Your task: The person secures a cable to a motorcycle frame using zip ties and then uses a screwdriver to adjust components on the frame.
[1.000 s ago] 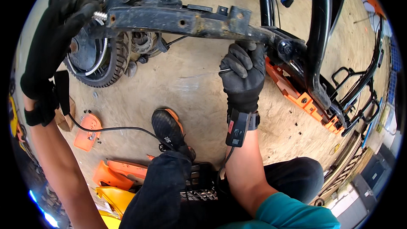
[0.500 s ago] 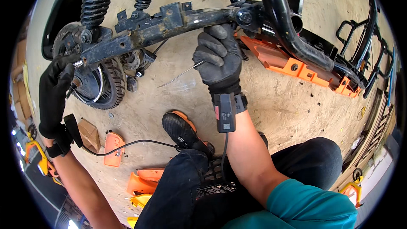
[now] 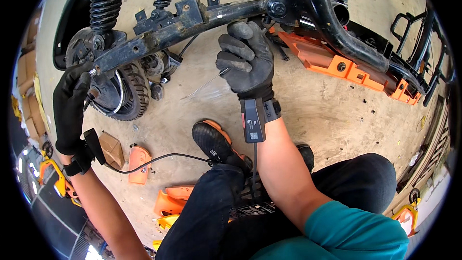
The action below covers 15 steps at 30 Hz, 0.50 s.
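My left hand, in a black glove, is closed at the open end of the black swingarm tube. Its fingers grip a silver ribbed cable sheath right at that end; a silver cable loop hangs below beside the wheel. Under the tube's other end, near the pivot bolt, my gloved right hand is curled round a thin metal wire. The wire's free length sticks out to the left and down. What the right fingertips touch is hidden.
Black frame tubes and an orange panel lie to the right. Coil shock absorbers rise at the upper left. A small carton and orange plastic pieces are on the floor near my shoe.
The whole view has shifted slightly. Both hands keep their grips, the left at the tube end and the right round the wire; the right now sits slightly farther from the tube.
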Available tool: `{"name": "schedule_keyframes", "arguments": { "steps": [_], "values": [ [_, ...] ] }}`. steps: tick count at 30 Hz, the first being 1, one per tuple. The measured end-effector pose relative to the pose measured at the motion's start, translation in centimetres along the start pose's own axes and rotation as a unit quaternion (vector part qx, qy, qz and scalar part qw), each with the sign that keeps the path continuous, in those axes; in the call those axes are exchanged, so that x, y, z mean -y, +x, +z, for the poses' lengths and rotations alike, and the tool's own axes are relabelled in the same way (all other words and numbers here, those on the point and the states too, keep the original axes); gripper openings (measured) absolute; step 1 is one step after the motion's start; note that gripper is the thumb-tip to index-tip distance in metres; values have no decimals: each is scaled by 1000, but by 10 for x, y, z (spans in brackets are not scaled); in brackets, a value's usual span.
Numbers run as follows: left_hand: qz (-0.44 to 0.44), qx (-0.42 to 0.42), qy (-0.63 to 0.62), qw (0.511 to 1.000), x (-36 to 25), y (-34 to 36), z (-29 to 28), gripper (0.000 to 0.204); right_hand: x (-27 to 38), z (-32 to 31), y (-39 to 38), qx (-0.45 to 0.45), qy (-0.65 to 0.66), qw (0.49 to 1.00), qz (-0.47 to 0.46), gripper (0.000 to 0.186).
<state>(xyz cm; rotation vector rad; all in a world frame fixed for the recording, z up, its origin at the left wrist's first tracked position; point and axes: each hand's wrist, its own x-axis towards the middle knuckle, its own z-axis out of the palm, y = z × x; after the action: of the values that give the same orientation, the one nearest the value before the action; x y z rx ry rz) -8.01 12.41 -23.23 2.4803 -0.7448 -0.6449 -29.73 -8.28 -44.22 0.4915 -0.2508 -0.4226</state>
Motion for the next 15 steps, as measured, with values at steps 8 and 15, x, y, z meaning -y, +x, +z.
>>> {"name": "schedule_keyframes", "arguments": {
  "steps": [8, 15],
  "values": [
    [35, -14, 28, 999, 2, 0, 1, 27, 13, 8, -6, -140, -306, 940, -57, 12],
    [48, -18, 45, 998, 8, 4, -3, 25, 9, 14, -5, -132, -432, 886, -102, 15]
  ]
}}
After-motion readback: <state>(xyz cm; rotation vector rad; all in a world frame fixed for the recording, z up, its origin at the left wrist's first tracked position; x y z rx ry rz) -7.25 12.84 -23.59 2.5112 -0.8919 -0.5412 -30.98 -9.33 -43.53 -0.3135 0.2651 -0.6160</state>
